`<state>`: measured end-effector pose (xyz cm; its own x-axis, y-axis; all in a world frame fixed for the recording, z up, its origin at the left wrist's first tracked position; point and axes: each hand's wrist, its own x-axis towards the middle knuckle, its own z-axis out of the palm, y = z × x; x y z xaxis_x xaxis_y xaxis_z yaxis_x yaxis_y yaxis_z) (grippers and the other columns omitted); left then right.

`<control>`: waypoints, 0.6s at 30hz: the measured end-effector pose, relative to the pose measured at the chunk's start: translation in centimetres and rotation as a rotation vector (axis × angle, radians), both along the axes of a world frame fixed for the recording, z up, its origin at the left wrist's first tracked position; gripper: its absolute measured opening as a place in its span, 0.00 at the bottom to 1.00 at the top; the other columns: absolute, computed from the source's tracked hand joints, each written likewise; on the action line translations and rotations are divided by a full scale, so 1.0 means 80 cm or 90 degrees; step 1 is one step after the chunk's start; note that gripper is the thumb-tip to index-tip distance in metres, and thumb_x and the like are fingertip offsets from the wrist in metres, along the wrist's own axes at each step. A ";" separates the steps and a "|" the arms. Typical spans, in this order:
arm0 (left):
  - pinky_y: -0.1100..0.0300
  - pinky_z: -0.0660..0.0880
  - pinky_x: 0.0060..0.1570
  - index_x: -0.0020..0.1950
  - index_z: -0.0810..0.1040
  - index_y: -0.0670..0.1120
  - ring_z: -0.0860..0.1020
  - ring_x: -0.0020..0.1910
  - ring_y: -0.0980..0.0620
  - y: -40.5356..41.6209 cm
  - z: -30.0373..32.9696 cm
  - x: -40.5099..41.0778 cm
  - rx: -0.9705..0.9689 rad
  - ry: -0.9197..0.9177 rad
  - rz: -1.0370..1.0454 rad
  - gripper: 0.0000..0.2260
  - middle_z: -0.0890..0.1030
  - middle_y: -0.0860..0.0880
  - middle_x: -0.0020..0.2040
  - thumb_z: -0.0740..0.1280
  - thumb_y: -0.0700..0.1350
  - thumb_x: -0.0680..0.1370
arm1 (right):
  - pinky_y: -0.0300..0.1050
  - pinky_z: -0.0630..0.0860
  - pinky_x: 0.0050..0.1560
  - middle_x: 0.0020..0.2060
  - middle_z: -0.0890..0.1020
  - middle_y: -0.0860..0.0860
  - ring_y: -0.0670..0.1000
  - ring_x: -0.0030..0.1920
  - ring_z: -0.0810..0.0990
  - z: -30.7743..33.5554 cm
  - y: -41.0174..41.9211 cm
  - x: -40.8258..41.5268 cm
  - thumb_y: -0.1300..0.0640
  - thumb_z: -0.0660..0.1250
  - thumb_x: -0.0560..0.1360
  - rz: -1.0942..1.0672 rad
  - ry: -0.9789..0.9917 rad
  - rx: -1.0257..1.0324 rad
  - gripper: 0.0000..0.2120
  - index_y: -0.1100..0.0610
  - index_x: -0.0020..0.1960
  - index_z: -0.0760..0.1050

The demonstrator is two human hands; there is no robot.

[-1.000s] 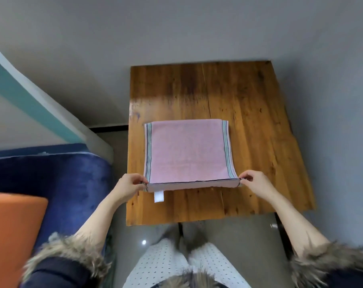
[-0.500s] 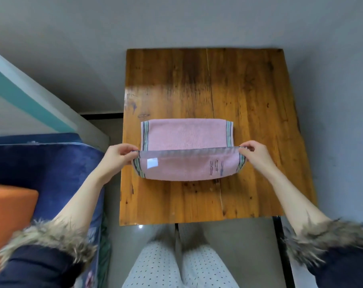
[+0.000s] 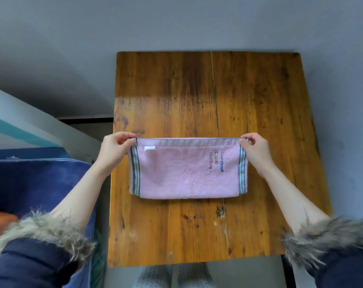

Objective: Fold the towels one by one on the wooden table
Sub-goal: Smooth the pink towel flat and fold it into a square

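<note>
Your fingers (image 3: 128, 140) on the left hand (image 3: 114, 151) pinch the towel's upper left corner, and those on the right hand (image 3: 256, 151) pinch the upper right corner, both clenched on the hem. The towel (image 3: 186, 173) lies flat across the middle of the bench (image 3: 259, 90), a little left of centre in the frame.

A second ago you held the same edge at the near side of the bench, with the towel spread out beyond it. Half a second ago that edge was midway over. Now it sits at the far edge, so the towel is doubled, with the label (image 3: 149, 148) and the small stitched marks (image 3: 216, 162) turned up.

That looks like one fold just about landed. The corners appear to line up with the layer beneath, though your fingers hide the exact match. The next move is probably to let go, smooth it, and fold it across its length.
</note>
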<state>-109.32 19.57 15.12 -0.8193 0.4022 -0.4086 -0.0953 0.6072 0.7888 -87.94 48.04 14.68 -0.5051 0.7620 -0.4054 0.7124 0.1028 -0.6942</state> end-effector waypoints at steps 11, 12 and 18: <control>0.51 0.76 0.51 0.48 0.80 0.49 0.77 0.48 0.50 0.020 -0.054 -0.018 -0.084 0.026 0.012 0.04 0.80 0.49 0.48 0.66 0.44 0.76 | 0.45 0.73 0.49 0.49 0.78 0.53 0.52 0.51 0.75 -0.046 0.011 -0.021 0.59 0.63 0.77 -0.021 -0.025 0.003 0.10 0.61 0.56 0.77; 0.52 0.76 0.51 0.49 0.80 0.49 0.77 0.49 0.50 0.019 -0.060 -0.016 -0.095 0.034 0.012 0.04 0.80 0.48 0.49 0.66 0.45 0.77 | 0.44 0.71 0.49 0.50 0.78 0.54 0.51 0.51 0.75 -0.050 0.010 -0.020 0.59 0.63 0.77 -0.023 -0.031 0.010 0.10 0.62 0.56 0.77; 0.47 0.70 0.59 0.62 0.73 0.45 0.73 0.57 0.43 0.008 -0.078 0.012 -0.162 0.253 0.032 0.14 0.74 0.42 0.58 0.63 0.43 0.77 | 0.43 0.65 0.62 0.61 0.71 0.56 0.53 0.62 0.69 -0.063 -0.014 -0.012 0.54 0.62 0.76 0.002 -0.030 0.291 0.20 0.58 0.67 0.69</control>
